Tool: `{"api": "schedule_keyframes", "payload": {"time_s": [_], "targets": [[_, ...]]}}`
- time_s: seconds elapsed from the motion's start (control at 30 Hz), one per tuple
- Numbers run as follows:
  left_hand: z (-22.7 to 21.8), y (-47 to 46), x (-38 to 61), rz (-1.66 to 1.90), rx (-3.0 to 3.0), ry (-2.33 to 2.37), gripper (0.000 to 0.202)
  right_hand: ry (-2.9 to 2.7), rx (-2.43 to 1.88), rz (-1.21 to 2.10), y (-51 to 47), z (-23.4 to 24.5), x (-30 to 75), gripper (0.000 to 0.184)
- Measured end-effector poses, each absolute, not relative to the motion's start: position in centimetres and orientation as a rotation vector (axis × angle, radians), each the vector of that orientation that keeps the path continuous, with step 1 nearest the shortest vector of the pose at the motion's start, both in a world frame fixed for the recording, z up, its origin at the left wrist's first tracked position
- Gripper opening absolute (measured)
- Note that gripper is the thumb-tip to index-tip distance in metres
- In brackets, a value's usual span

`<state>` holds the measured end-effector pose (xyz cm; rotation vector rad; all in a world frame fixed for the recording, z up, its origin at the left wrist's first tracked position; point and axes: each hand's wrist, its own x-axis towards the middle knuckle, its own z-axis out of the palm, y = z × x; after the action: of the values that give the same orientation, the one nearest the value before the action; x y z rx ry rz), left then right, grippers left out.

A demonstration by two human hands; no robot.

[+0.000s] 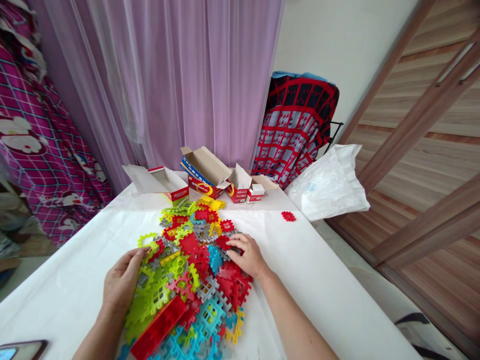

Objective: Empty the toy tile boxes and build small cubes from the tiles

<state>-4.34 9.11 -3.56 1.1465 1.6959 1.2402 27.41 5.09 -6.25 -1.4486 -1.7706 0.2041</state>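
A heap of toothed plastic building pieces in red, yellow-green, blue, grey and yellow covers the middle of the white table. My left hand (pixel 123 277) is at the heap's left side, thumb and forefinger pinched on the edge of a yellow-green piece (pixel 153 246). My right hand (pixel 247 255) reaches over the right side with thumb and fingers apart, the fingertips at a red toothed piece (pixel 223 242). Between the hands lie a blue toothed piece (pixel 215 259) and red plates. A long red block (pixel 159 327) lies at the near left of the heap.
Opened cartons, including a blue-edged box (pixel 204 167) and a red-and-white box (pixel 168 185), stand at the table's far end. One red piece (pixel 288 216) lies apart on the right. A white plastic bag (pixel 328 182) is beyond the right edge. A phone (pixel 24 349) lies near left.
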Motion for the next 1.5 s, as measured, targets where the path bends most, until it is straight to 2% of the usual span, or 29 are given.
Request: {"api": "schedule_keyframes", "payload": {"time_s": [0.23,0.33,0.47,0.67,0.77,1.1,1.5], "targets": [[-3.2,9.1,-4.2,1.229,1.174,1.73,0.043,-1.715,-1.368,0.254,5.1,-5.9,27.2,0.009],[-2.8,9.0,-4.2,1.229,1.18,1.736,0.043,-1.578,-1.376,0.265,5.2,-5.7,28.1,0.017],[-2.6,9.0,-4.3,1.189,1.208,1.763,0.041,-1.268,-1.709,0.264,5.1,-5.9,31.4,0.033],[-2.2,9.0,-4.2,1.151,1.223,1.808,0.04,-1.116,-2.133,0.007,3.9,-6.8,35.9,0.03],[-2.0,8.9,-4.1,1.114,1.223,1.824,0.041,-1.129,-2.191,0.009,3.3,-6.7,35.9,0.026],[-2.9,9.2,-4.7,1.121,1.249,1.849,0.043,-1.465,-2.293,-0.132,2.7,-5.7,32.9,0.031],[-3.7,9.6,-5.1,1.071,1.172,1.813,0.047,-0.776,-2.48,-0.184,2.3,-6.3,41.6,0.044]]}}
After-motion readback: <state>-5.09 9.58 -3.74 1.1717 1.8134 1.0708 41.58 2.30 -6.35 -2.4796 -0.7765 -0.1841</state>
